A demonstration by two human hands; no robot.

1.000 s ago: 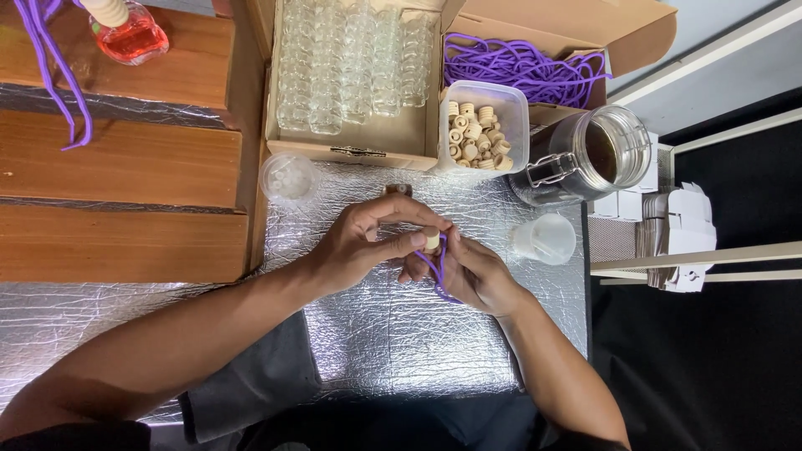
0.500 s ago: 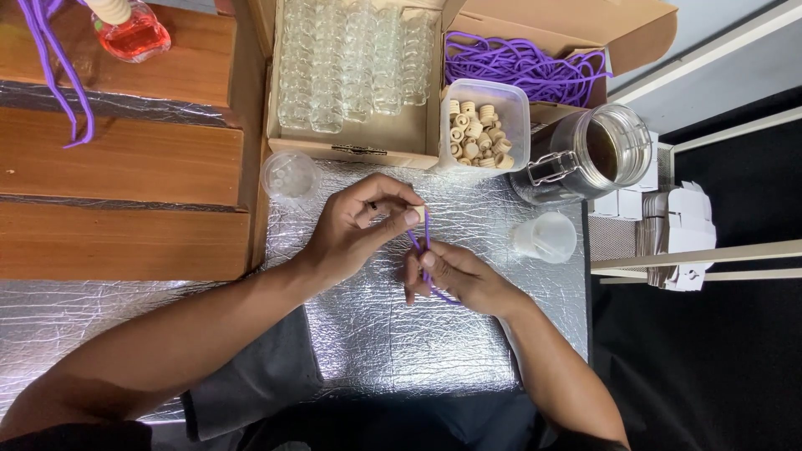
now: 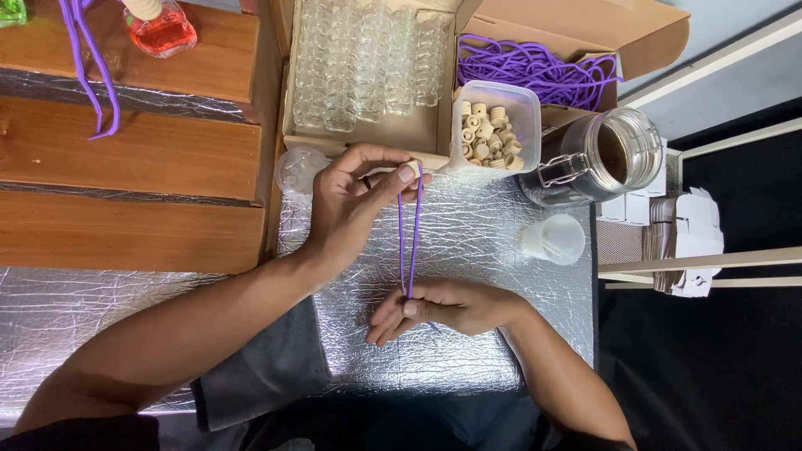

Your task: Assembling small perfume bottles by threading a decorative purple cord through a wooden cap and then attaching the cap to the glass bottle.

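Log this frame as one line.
left hand: pinches small wooden bead and top of doubled purple cord | right hand: pinches cord's lower end | cord: taut over silver foil mat

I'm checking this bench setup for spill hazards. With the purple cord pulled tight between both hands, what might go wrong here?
The purple cord is taut between the left hand and right hand; if it slips from either, a hand may jerk. The open glass jar, small plastic cup and tub of wooden beads stand close by and might get knocked.

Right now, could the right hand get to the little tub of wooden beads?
Probably not yet. The right hand is pinching the purple cord, pulled tight to the left hand. The tub of beads is open, with only foil between.
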